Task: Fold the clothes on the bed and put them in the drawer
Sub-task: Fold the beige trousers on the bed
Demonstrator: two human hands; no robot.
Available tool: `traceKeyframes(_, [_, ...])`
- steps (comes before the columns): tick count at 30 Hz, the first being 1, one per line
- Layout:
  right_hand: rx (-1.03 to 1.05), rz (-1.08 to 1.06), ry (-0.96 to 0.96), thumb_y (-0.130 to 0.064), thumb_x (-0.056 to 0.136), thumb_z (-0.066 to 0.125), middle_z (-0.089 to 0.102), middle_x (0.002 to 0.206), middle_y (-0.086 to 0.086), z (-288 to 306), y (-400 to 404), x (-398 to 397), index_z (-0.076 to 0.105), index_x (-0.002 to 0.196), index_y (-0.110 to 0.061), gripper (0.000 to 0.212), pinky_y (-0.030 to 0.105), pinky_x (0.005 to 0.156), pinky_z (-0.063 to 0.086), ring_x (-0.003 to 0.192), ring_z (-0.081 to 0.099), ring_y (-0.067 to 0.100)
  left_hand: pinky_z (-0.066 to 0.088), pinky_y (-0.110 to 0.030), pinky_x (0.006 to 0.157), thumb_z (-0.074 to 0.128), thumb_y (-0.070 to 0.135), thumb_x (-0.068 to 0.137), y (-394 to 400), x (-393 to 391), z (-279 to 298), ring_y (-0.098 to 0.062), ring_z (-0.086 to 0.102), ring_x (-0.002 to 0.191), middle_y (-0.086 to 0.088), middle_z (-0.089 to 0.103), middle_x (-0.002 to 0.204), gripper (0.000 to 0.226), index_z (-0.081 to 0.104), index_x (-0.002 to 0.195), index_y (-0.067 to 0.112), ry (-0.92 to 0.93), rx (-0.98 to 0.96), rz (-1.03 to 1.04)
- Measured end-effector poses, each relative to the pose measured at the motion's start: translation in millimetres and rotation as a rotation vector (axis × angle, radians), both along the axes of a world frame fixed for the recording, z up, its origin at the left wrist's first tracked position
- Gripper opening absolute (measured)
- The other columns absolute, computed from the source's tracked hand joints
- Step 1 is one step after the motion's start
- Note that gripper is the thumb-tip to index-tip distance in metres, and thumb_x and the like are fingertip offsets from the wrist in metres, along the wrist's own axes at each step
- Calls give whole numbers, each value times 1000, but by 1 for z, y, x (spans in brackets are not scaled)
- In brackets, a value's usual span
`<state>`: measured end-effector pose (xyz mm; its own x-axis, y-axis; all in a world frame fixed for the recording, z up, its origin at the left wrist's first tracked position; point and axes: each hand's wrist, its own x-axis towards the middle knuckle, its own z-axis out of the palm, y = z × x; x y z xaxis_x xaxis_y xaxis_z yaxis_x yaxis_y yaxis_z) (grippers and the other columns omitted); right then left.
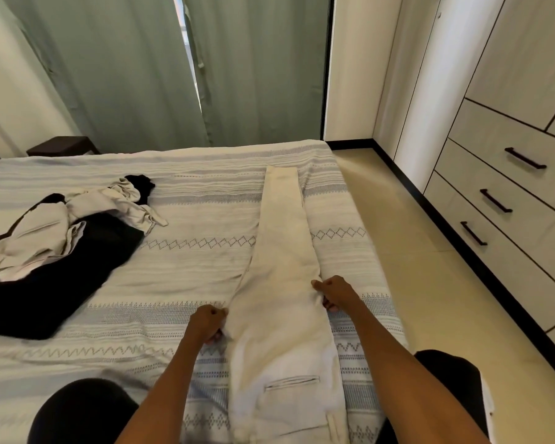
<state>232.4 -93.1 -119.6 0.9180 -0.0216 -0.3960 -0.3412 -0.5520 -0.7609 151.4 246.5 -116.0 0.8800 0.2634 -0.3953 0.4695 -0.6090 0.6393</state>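
1. The bed [205, 277] fills the lower left of the view, covered by a pale bedspread with blue-grey woven stripes, diamond rows and zigzags.
2. Cream trousers [285, 251] lie lengthwise on the bed's right side, legs stacked and pointing toward the curtains, the waist and a back pocket nearest the person.
3. The left hand [207, 323] has its fingers curled, pinching the trousers' left edge.
4. The right hand [334, 293] grips the right edge in the same way, opposite the left.
5. A heap of clothes [61, 251], black and beige pieces tangled together, sits well apart on the bed's left side.
6. Grey-green curtains [148, 68] hang behind the bed, with a thin bright gap between them.
7. A pale built-in wardrobe with three drawers [510, 193] and dark bar handles lines the right wall; all three are closed.
8. Beige floor tiles [414, 251] with dark skirting run between bed and wardrobe.
9. A dark bedside table [61, 145] stands at far left.
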Motion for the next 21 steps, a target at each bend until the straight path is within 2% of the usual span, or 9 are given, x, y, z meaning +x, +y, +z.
traceKeyframes(2, [13, 75, 29, -39, 88, 75, 68, 70, 12, 6, 3, -8, 66, 81, -6, 34, 29, 53, 52, 59, 65, 22, 49, -26, 48, 67, 32, 94, 0, -9, 2, -21, 62, 46, -11, 67, 57, 35, 66, 77, 2, -3, -79, 5])
traceKeyframes(4, [34, 138, 69, -21, 88, 73, 68, 79, 13, 12, 6, -15, 69, 97, -2, 22, 28, 54, 51, 63, 64, 21, 52, -29, 44, 66, 21, 95, 0, -17, 4, -22, 63, 45, -16, 68, 60, 30, 65, 88, -8, -5, -203, 64])
traceKeyframes(6, [55, 110, 63, -11, 87, 66, 65, 74, 10, 15, 6, -25, 68, 97, 0, 14, 24, 48, 46, 60, 60, 20, 54, -30, 43, 61, 12, 98, -1, -22, 5, -24, 64, 46, -21, 67, 62, 26, 61, 94, -13, -3, -317, 145])
traceKeyframes(9, [30, -5, -36, -26, 88, 67, 68, 86, 9, 3, 6, -36, 66, 101, -10, 21, 25, 53, 45, 70, 64, 22, 53, -30, 42, 55, 9, 100, -5, -24, -4, -25, 61, 44, -21, 65, 59, 20, 61, 92, -8, -45, -380, 224])
traceKeyframes(12, [-48, 27, -35, -40, 93, 66, 66, 91, 8, -7, 6, -49, 62, 92, -14, 27, 33, 66, 48, 72, 61, 18, 52, -31, 47, 56, 14, 99, -8, -27, -14, -24, 56, 42, -23, 64, 58, 24, 63, 88, -6, -112, -365, 263])
traceKeyframes(14, [-73, 21, -2, -45, 94, 64, 62, 109, 11, -5, 6, -64, 57, 117, -12, 40, 35, 73, 47, 88, 61, 23, 49, -29, 46, 63, 20, 96, -9, -31, -15, -22, 54, 41, -20, 63, 57, 29, 65, 81, -5, -126, -360, 236])
traceKeyframes(15, [-66, 8, 27, -45, 95, 63, 60, 121, 14, -4, 5, -70, 50, 131, -10, 52, 33, 75, 45, 98, 61, 26, 48, -27, 44, 67, 21, 93, -9, -31, -16, -21, 52, 40, -18, 61, 55, 28, 66, 79, -4, -117, -368, 225])
traceKeyframes(17, [-80, 11, 41, -41, 96, 64, 56, 132, 18, -4, 4, -81, 40, 143, -10, 61, 32, 72, 47, 101, 61, 30, 46, -27, 43, 71, 17, 89, -8, -30, -15, -20, 51, 39, -15, 59, 53, 23, 66, 81, -4, -95, -371, 220])
traceKeyframes(21, [-195, 26, -35, -36, 95, 65, 60, 128, 21, -13, 6, -96, 39, 138, -12, 55, 40, 89, 50, 109, 61, 36, 51, -32, 48, 72, 16, 86, -6, -28, -24, -24, 57, 45, -17, 64, 63, 25, 66, 90, -8, -112, -302, 265])
